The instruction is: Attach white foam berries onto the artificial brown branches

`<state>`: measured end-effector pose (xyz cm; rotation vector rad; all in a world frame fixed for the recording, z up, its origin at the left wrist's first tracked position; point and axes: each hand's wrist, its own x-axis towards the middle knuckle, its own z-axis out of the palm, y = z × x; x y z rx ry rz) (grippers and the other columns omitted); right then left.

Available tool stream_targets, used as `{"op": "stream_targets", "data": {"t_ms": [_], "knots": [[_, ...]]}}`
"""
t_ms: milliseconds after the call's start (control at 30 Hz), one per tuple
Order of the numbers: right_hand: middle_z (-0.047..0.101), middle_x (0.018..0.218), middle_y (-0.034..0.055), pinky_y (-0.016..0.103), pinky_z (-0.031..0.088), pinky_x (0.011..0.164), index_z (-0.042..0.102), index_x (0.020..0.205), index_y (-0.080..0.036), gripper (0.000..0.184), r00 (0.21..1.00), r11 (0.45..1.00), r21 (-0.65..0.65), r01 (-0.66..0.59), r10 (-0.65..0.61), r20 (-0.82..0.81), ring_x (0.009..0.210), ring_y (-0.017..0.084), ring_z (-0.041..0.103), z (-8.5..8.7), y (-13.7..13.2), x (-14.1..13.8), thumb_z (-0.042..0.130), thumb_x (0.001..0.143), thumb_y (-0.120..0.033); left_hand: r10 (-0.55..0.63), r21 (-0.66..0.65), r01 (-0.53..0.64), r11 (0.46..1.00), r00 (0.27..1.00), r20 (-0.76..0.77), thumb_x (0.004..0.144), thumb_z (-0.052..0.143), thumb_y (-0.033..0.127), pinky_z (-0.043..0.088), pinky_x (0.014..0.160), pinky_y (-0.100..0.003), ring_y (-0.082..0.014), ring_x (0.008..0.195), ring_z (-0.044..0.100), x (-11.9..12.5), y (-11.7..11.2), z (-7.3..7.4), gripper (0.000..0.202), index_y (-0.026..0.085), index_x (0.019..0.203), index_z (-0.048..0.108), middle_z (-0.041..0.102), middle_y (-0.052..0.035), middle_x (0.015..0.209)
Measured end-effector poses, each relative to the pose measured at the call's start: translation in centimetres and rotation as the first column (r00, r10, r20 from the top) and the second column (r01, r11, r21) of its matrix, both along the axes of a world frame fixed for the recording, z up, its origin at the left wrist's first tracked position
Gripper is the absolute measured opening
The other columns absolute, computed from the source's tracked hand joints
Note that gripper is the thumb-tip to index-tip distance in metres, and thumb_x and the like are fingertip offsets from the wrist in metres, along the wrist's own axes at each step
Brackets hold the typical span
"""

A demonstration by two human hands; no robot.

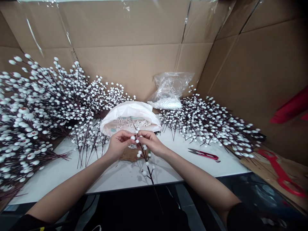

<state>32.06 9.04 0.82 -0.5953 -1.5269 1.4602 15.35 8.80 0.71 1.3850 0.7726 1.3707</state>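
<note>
Over the white table [168,166], both hands meet on a dark artificial branch [147,160] studded with white foam balls. My right hand [150,141] grips the branch near its top, fingers closed around the stems. My left hand [119,142] pinches a small white ball [132,138] against a twig tip. The branch's stem hangs down past the table's front edge. Just behind the hands sits a white bag [130,117], open and holding loose white balls.
Large heaps of finished white-berry branches lie at left [36,106] and right [211,125]. A clear plastic bag of balls [168,96] stands at the back. Red snips [204,154] lie right of my hands. Cardboard walls [252,70] surround the table; a red tool [281,175] lies far right.
</note>
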Motion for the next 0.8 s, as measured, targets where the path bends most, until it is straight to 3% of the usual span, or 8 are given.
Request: {"op": "stream_targets", "data": {"t_ms": [400,800], "knots": [[0.053,0.059,-0.0032,0.022,0.037,0.051,0.055,0.066,-0.017,0.017,1.000,0.999,0.014,-0.029,0.029,-0.005,0.053,0.011,0.054,-0.28,0.29,0.10,0.060,0.079,-0.028,-0.048,0.033,0.048,0.998,0.999,-0.027,0.055,0.083,0.020,0.054,0.060,-0.026,-0.0132,0.063,0.064,-0.20,-0.12,0.67,0.021,0.015,0.068,0.067,0.068,-0.0024,0.073],[0.055,0.056,-0.0032,0.020,0.036,0.049,0.057,0.066,-0.017,0.016,0.999,0.999,-0.025,-0.019,0.020,0.036,0.050,0.010,0.051,-0.65,0.64,0.18,0.061,0.077,-0.027,-0.082,0.043,0.085,0.995,0.995,-0.063,0.057,0.082,0.023,0.058,0.061,-0.028,-0.0154,0.065,0.067,-0.27,0.17,0.47,0.020,0.015,0.069,0.068,0.070,-0.0045,0.076]]}}
